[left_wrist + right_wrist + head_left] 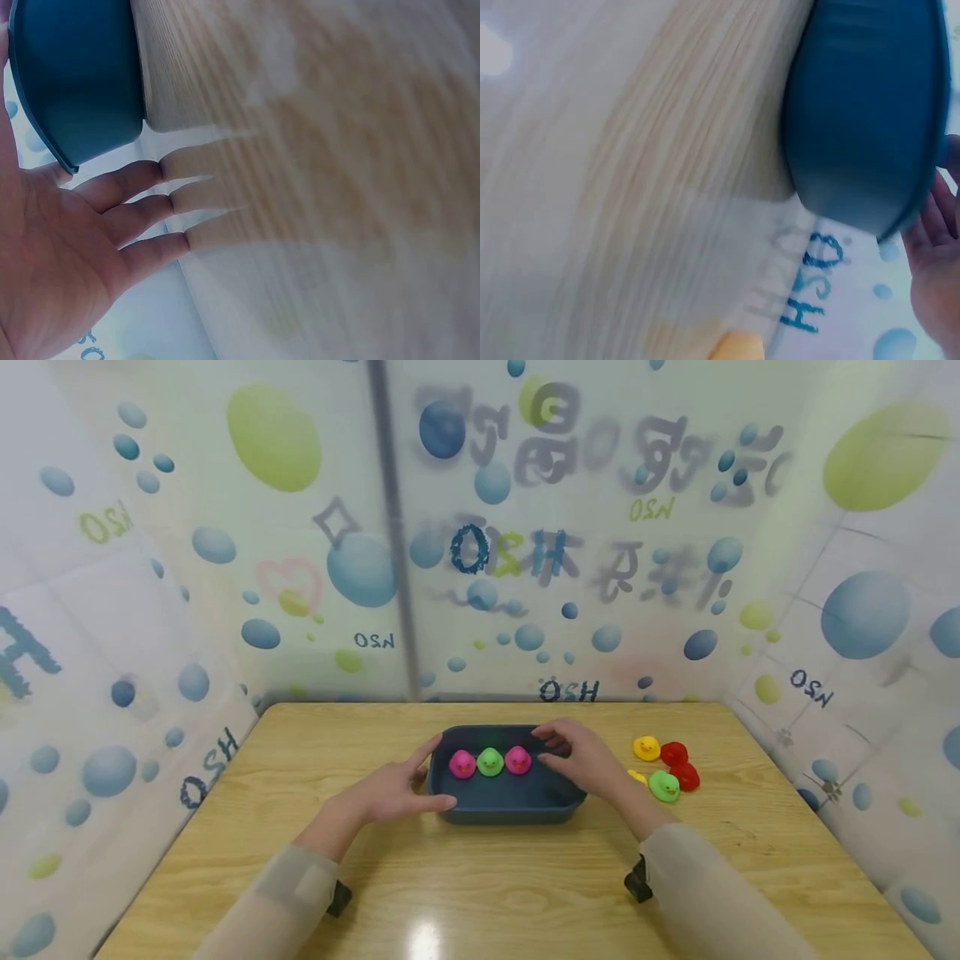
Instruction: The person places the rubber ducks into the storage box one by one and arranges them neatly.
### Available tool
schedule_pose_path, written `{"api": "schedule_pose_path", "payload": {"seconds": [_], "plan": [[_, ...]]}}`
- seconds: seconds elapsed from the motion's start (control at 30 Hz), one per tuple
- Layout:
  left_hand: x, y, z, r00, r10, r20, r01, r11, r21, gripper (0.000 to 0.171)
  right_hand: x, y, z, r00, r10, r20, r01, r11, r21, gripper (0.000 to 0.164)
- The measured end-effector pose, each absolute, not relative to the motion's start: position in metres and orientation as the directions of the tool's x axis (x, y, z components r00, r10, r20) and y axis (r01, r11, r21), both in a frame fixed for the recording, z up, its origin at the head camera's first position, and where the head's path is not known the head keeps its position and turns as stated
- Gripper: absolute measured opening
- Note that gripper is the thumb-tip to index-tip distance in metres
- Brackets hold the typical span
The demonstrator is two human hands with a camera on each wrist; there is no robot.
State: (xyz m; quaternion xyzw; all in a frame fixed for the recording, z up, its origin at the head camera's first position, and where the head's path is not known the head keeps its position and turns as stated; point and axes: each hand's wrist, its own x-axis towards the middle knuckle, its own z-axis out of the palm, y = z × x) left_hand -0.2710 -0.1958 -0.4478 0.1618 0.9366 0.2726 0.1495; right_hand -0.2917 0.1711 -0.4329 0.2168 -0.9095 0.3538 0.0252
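Note:
A dark blue tray (510, 817) stands on the table with three rubber ducks in a row inside: a pink duck (462, 765), a green duck (490, 762) and another pink duck (517, 760). At the tray's left end is my left hand (390, 791), fingers spread and thumb reaching over the near corner; its palm (64, 262) is bare in the left wrist view. My right hand (581, 757) hovers over the tray's right end, fingers loosely bent, just right of the second pink duck. Nothing shows between its fingers. The right wrist view has the tray's side (866, 112) beside that hand.
Right of the tray, several more ducks lie on the wooden table (480, 893): a yellow duck (647, 747), two red ducks (674, 753) and a green duck (664, 786). Another yellow duck (637, 777) is partly hidden by my right wrist. Patterned curtains (480, 635) surround the table.

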Motion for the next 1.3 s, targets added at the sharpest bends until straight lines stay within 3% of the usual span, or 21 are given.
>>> {"api": "schedule_pose_path", "payload": {"seconds": [0.53, 0.77, 1.0, 1.3], "plan": [[-0.271, -0.196, -0.448, -0.904, 0.38, -0.198, 0.215, 0.802, 0.558, 0.117, -0.25, 0.288, -0.421, -0.939, -0.284, 0.196, -0.344, 0.731, -0.589, 0.028], [-0.272, -0.196, -0.449, -0.904, 0.376, -0.204, 0.21, 0.805, 0.555, 0.117, -0.237, 0.326, -0.427, -0.959, -0.237, 0.157, -0.285, 0.794, -0.537, 0.032], [-0.271, -0.195, -0.448, -0.904, 0.375, -0.207, 0.207, 0.806, 0.554, 0.117, -0.231, 0.351, -0.434, -0.972, -0.23, 0.04, -0.216, 0.819, -0.532, 0.03], [-0.271, -0.195, -0.448, -0.906, 0.371, -0.205, 0.203, 0.804, 0.56, 0.117, -0.233, 0.36, -0.444, -0.974, -0.221, -0.054, -0.156, 0.82, -0.55, 0.044]]}}
